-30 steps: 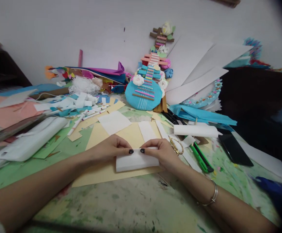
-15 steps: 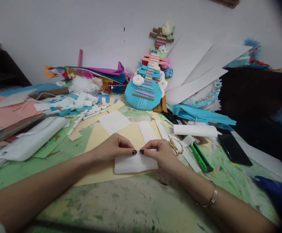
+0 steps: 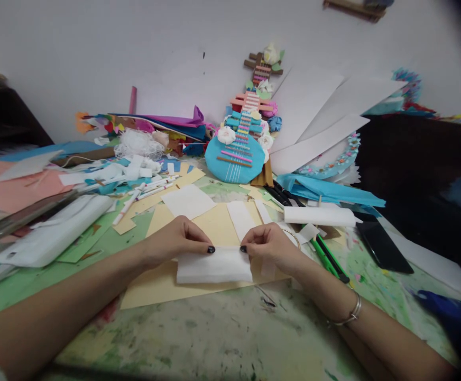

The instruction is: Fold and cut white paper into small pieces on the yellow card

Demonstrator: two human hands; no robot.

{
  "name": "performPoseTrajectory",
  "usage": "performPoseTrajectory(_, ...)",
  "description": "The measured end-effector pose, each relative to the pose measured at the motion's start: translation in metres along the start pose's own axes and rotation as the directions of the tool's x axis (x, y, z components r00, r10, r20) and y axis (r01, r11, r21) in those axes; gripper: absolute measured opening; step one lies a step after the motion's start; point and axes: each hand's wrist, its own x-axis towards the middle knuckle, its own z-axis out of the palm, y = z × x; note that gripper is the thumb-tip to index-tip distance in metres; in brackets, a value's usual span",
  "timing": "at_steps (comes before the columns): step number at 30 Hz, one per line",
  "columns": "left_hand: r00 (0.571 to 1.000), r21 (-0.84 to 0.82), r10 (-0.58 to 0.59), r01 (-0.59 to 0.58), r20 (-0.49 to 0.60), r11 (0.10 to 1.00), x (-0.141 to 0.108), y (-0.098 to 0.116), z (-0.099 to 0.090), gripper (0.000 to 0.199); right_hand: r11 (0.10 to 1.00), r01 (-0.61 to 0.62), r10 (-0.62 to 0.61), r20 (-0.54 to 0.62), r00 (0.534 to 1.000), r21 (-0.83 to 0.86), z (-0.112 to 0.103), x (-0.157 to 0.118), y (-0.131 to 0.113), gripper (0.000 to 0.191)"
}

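A folded white paper piece [image 3: 214, 268] lies over a cream sheet [image 3: 155, 291] near the table's front. My left hand [image 3: 181, 239] pinches its upper edge at the left, thumb on top. At the upper right corner, my right hand [image 3: 272, 246] pinches the same edge between thumb and fingers. Beyond the hands rest a white paper square [image 3: 188, 201] and a white strip [image 3: 241, 219]. Gold-handled scissors [image 3: 294, 237] are mostly hidden behind my right hand.
A green cutter [image 3: 328, 260], a white glue bottle [image 3: 320, 216] and a black phone [image 3: 385, 243] lie to the right. On the left is a white glue gun [image 3: 56, 230] beside paper scraps. A blue paper guitar [image 3: 234, 159] leans at the back.
My hands have moved apart along the paper's upper edge, the left one leftward and the right one rightward. The folded paper has shifted slightly left. The camera view has tilted up a little.
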Motion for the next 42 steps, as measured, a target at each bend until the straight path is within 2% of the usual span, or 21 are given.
performPoseTrajectory(4, 1.000, -0.018, -0.015, 0.015, -0.010, 1.000, 0.000, -0.001, -0.005, 0.018, 0.999, 0.016, -0.017, 0.023, 1.000, 0.041, -0.011, 0.003, 0.001, 0.005)
performPoseTrajectory(8, 0.998, -0.059, 0.001, -0.005, -0.062, 0.998, 0.000, -0.003, -0.008, 0.019, 0.987, 0.099, -0.090, -0.071, 0.993, 0.123, -0.015, 0.004, -0.003, 0.015)
performPoseTrajectory(10, 0.999, -0.065, 0.015, -0.018, -0.043, 0.998, 0.001, -0.004, -0.005, 0.021, 0.988, 0.142, -0.138, -0.069, 0.988, 0.066, -0.008, 0.002, -0.006, 0.023)
performPoseTrajectory(12, 0.999, -0.071, 0.032, -0.032, 0.000, 0.997, 0.003, -0.006, 0.000, 0.023, 0.985, 0.160, -0.161, -0.021, 0.987, -0.057, 0.003, -0.003, -0.008, 0.027)
performPoseTrajectory(16, 0.991, -0.073, 0.087, -0.079, 0.099, 0.994, 0.007, -0.010, 0.012, 0.023, 0.955, 0.170, -0.164, 0.043, 0.986, -0.244, 0.023, -0.010, -0.003, 0.014)
performPoseTrajectory(18, 0.986, -0.075, 0.101, -0.092, 0.133, 0.993, 0.008, -0.011, 0.017, 0.021, 0.943, 0.166, -0.165, 0.029, 0.986, -0.288, 0.027, -0.012, 0.000, 0.013)
performPoseTrajectory(21, 0.987, -0.067, 0.102, -0.094, 0.124, 0.993, 0.008, -0.010, 0.019, 0.019, 0.941, 0.178, -0.182, 0.014, 0.983, -0.289, 0.028, -0.014, 0.001, 0.013)
performPoseTrajectory(26, 0.993, 0.046, 0.044, -0.049, 0.111, 0.998, 0.005, -0.006, 0.012, 0.017, 0.948, 0.152, -0.160, -0.006, 0.987, -0.280, 0.023, -0.013, -0.002, 0.009)
performPoseTrajectory(31, 0.994, 0.083, 0.036, -0.044, 0.099, 0.996, 0.001, -0.003, -0.002, 0.015, 0.965, 0.137, -0.149, -0.040, 0.988, -0.225, 0.015, -0.007, 0.000, 0.009)
performPoseTrajectory(35, 0.996, 0.060, 0.024, -0.029, 0.083, 0.998, 0.000, -0.002, -0.011, 0.013, 0.973, 0.125, -0.142, -0.079, 0.987, -0.194, 0.007, -0.004, 0.000, 0.010)
performPoseTrajectory(42, 0.994, 0.038, 0.028, -0.032, 0.108, 0.999, -0.002, -0.001, -0.016, 0.012, 0.980, 0.117, -0.123, -0.030, 0.992, -0.161, 0.004, -0.005, -0.003, 0.012)
